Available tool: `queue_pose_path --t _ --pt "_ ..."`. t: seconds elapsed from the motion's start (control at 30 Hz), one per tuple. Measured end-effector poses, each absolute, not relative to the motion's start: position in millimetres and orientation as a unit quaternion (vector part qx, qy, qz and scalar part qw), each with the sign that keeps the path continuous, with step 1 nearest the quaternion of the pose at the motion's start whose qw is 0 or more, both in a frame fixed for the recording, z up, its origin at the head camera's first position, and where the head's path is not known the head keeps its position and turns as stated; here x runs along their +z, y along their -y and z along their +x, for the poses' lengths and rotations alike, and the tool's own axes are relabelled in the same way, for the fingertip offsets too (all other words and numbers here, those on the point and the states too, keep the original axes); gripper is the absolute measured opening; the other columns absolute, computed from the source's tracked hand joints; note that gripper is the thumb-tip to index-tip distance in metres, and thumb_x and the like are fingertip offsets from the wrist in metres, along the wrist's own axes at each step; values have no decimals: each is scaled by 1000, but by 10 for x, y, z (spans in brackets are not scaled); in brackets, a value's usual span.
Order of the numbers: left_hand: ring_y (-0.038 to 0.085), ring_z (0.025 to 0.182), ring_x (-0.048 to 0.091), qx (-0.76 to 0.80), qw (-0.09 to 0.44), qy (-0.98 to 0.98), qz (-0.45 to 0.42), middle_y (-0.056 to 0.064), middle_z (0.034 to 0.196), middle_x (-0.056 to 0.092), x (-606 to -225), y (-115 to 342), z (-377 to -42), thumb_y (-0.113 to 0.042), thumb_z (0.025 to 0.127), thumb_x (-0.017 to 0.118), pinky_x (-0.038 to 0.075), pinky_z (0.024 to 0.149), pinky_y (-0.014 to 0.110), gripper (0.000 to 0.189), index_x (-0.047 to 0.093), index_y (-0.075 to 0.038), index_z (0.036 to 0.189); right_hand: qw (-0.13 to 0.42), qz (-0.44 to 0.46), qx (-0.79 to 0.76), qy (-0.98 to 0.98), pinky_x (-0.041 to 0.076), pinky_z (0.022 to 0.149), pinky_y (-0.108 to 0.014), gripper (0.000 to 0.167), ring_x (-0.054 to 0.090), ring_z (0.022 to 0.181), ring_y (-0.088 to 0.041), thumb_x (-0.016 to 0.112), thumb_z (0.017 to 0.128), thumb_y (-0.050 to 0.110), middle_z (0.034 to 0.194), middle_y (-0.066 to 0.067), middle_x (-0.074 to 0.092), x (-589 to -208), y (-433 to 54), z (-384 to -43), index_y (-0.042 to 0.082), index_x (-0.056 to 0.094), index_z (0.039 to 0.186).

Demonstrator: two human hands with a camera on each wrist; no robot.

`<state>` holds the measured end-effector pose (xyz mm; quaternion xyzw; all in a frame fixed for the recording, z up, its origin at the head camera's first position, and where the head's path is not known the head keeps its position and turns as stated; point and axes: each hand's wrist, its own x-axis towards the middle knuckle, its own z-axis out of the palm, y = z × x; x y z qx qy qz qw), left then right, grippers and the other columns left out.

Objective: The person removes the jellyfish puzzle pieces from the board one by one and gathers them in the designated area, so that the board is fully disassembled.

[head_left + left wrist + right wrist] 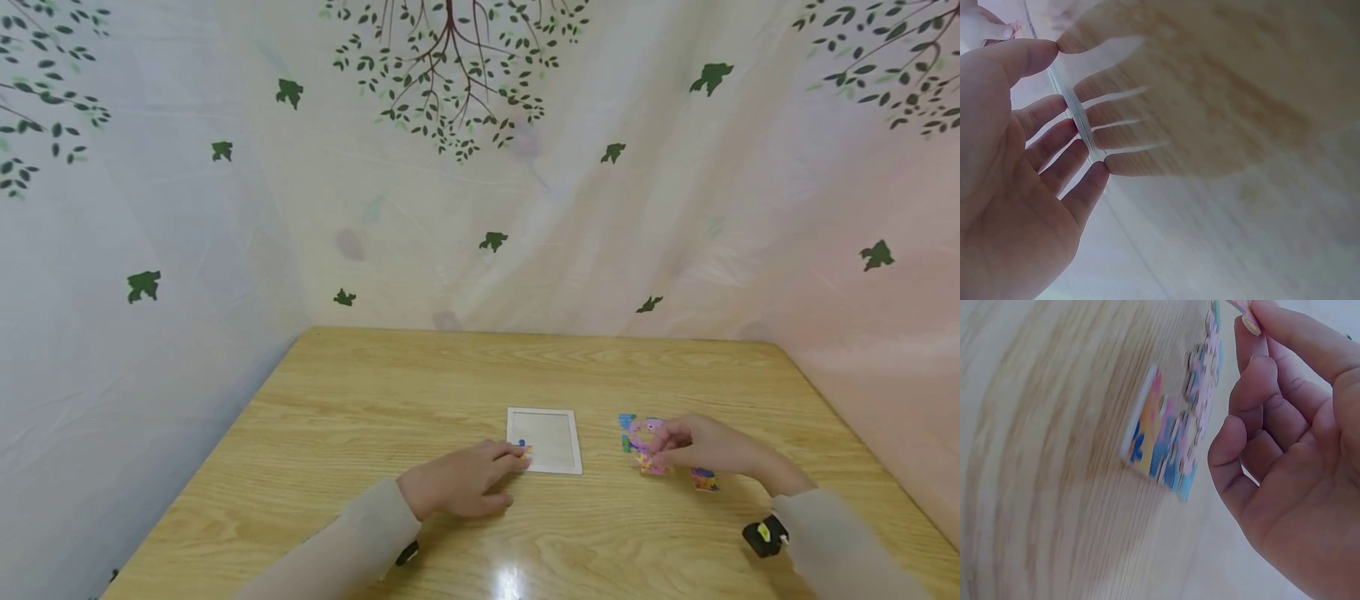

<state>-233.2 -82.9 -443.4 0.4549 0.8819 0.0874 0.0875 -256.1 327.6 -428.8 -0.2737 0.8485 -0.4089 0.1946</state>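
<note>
A white puzzle tray (pixel 577 450) lies flat on the table, with a small colourful piece (pixel 527 450) in its lower left corner. My left hand (pixel 468 479) rests at that corner, fingers extended; in the left wrist view its fingertips (pixel 1090 181) touch the tray's edge. To the right of the tray, my right hand (pixel 708 446) hovers over a cluster of pink, blue and green jigsaw pieces (pixel 637 433). Between thumb and forefinger it pinches a jigsaw piece (pixel 1249 320), partly cut off by the right wrist view's top edge.
Nearer the right wrist lies a jigsaw piece (pixel 705 483) in blue and orange, apart from the cluster. The wooden table (pixel 390 375) is bounded by a pale curtain (pixel 420 275) printed with leaves at the back and sides.
</note>
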Motion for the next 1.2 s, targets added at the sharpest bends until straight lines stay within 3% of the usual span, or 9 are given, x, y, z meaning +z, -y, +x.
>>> queue_pose_path --t 0.13,0.43,0.8,1.2 --pt "21 147 41 88 89 -883 453 3 162 41 -4422 830 -2327 -27 106 58 34 121 32 55 45 -9 157 203 -271 -412 -846 54 72 -26 12 62 81 -10 65 101 9 95 -4 70 -4290 -3388 -2536 -1 70 106" --pt "20 148 40 82 89 -885 449 3 163 40 -4405 828 -2320 -28 106 58 34 121 32 56 45 -9 157 220 -258 -409 -847 52 66 -24 12 62 74 -10 66 101 11 89 -5 71 -4300 -3466 -2500 -1 68 103" --pt "20 148 41 81 82 -887 448 3 162 41 -4395 828 -2299 -28 105 59 34 121 32 56 46 -10 157 203 -260 -373 -867 50 63 -24 12 59 72 -7 69 100 14 86 -1 69 -4328 -3450 -2498 2 69 101" --pt "20 148 40 87 89 -888 444 2 163 40 -4400 829 -2297 -28 106 58 34 121 32 56 45 -11 157 193 -275 -374 -865 52 68 -22 8 59 74 -5 70 98 8 87 -2 67 -4337 -3450 -2485 0 67 100"
